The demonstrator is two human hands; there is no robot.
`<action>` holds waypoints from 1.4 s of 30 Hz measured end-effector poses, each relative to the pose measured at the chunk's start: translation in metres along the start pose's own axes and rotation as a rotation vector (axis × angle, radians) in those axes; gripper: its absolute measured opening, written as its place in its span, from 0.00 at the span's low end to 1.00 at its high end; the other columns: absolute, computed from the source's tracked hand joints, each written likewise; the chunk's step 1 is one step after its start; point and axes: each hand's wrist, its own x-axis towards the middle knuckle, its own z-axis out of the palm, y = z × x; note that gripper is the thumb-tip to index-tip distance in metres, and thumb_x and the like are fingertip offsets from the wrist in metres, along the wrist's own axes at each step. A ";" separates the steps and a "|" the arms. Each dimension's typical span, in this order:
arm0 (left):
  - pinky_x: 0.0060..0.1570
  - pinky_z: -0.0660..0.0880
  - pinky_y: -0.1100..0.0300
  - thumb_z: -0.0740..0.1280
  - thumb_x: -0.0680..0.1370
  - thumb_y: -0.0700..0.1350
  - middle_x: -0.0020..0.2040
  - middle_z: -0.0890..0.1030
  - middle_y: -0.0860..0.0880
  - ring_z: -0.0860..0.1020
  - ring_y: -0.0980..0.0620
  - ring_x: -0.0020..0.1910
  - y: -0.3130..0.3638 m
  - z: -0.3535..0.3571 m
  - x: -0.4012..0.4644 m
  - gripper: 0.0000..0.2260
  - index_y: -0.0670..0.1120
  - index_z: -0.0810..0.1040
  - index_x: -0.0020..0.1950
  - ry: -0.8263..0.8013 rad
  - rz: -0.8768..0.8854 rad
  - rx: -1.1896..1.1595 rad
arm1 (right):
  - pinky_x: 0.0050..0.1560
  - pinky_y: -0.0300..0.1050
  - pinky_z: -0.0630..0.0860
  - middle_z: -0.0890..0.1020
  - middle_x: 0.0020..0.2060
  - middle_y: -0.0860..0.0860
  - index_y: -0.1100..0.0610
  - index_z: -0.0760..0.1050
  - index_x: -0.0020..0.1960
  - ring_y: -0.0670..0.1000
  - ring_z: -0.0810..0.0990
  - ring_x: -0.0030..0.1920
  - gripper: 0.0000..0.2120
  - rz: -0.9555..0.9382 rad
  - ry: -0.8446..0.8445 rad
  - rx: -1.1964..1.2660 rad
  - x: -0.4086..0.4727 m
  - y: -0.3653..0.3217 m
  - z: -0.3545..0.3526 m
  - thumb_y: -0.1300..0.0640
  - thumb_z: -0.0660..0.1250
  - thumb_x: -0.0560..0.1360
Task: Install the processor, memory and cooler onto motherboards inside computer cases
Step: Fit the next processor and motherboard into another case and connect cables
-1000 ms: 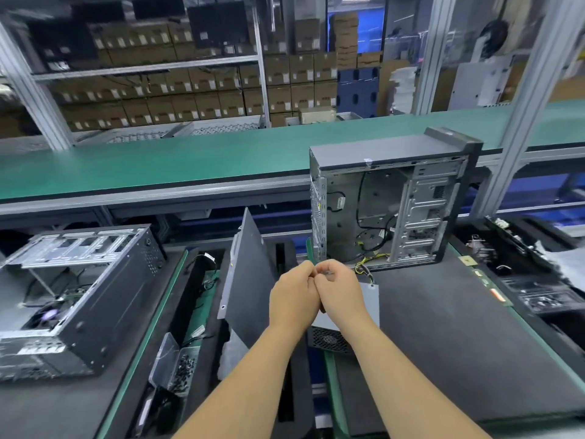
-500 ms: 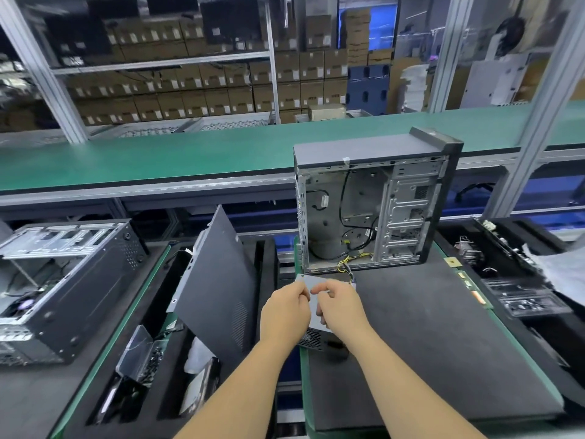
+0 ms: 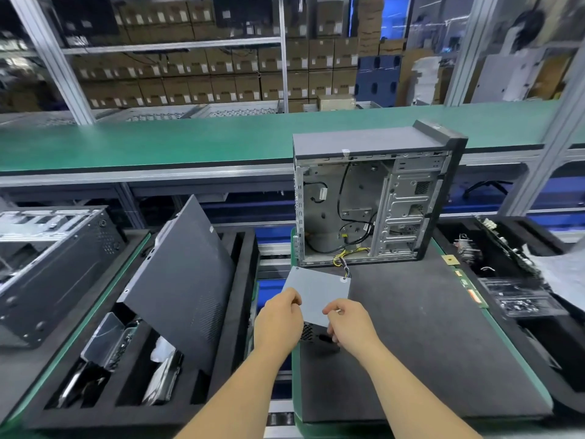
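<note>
Computer case point(image 3: 373, 198) stands upright and open on the counter's dark mat point(image 3: 443, 343), beyond both hands. Left hand point(image 3: 278, 321) and right hand point(image 3: 351, 327) pinch a small item over the grey power supply point(image 3: 319, 296); grip curled.

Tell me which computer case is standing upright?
The case at centre, behind the hands; its open side faces the camera. The left case lies on its side.
</note>
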 end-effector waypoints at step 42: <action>0.50 0.73 0.53 0.64 0.74 0.53 0.54 0.68 0.51 0.76 0.46 0.51 -0.013 0.047 0.044 0.13 0.50 0.73 0.56 -0.291 -0.254 -0.205 | 0.63 0.59 0.75 0.73 0.68 0.59 0.57 0.62 0.78 0.64 0.75 0.65 0.33 0.290 0.289 -0.030 0.063 0.030 -0.004 0.54 0.69 0.76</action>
